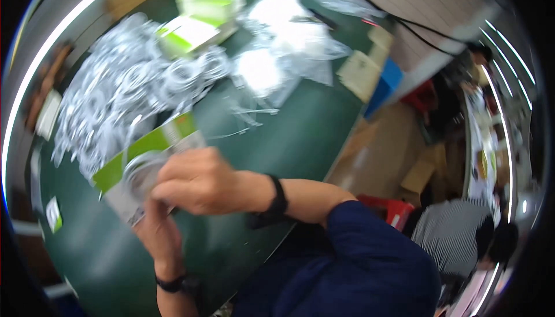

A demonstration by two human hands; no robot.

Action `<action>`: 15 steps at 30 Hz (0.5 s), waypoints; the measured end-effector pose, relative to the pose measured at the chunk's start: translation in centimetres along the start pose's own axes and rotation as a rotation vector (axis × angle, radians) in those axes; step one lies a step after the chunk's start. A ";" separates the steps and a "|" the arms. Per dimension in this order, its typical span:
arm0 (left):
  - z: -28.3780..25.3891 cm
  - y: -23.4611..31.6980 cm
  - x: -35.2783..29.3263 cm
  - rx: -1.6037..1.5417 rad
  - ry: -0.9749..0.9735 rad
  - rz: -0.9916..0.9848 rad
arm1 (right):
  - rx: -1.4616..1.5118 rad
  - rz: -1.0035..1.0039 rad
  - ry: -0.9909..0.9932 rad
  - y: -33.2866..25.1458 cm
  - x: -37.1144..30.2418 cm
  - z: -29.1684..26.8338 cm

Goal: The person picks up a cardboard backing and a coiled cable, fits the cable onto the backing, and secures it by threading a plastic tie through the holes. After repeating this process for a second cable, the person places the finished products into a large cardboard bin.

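Observation:
A coil of white cable [136, 172] lies against a flat green-and-white package [139, 146] above the near left part of the table. My left hand [159, 230] grips the package and coil from below, thumb on the near side; its other fingers are mostly hidden. Across the coil's right side, my right hand [196, 181] is closed, with the fingertips pinched on the cable. Motion blurs both hands, and whether the package is a card or a thin box I cannot tell. Just beyond it spreads a large heap of coiled white cables [121, 80].
Green-and-white boxes [211, 4] stand behind the heap. Clear plastic bags with white contents [260, 71] lie to their right, near loose thin white strips [245, 114]. The dark green table [277, 149] ends in an edge at right. Beyond it, a person in stripes [448, 236] is nearby.

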State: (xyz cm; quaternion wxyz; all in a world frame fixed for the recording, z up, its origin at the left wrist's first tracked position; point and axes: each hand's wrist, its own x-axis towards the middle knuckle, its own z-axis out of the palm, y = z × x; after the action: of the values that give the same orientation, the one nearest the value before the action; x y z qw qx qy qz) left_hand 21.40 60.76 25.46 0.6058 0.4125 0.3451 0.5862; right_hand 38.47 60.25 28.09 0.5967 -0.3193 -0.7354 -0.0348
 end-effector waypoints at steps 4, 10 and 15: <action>-3.7 -1.4 1.0 0.077 -0.086 0.004 | -0.036 -0.072 -0.064 0.2 -0.3 0.9; -3.2 -2.0 2.0 0.091 -0.119 -0.051 | -0.172 0.075 -0.151 0.0 -1.0 0.5; -5.0 -3.3 3.0 0.173 -0.083 -0.096 | -0.273 0.173 -0.276 -0.4 -0.8 0.6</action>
State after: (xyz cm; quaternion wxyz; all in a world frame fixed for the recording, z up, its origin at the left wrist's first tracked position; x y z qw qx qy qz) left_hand 18.58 64.35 20.56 0.6091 0.4703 0.3886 0.5068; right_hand 37.82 59.85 27.28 0.4421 -0.4609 -0.7685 -0.0388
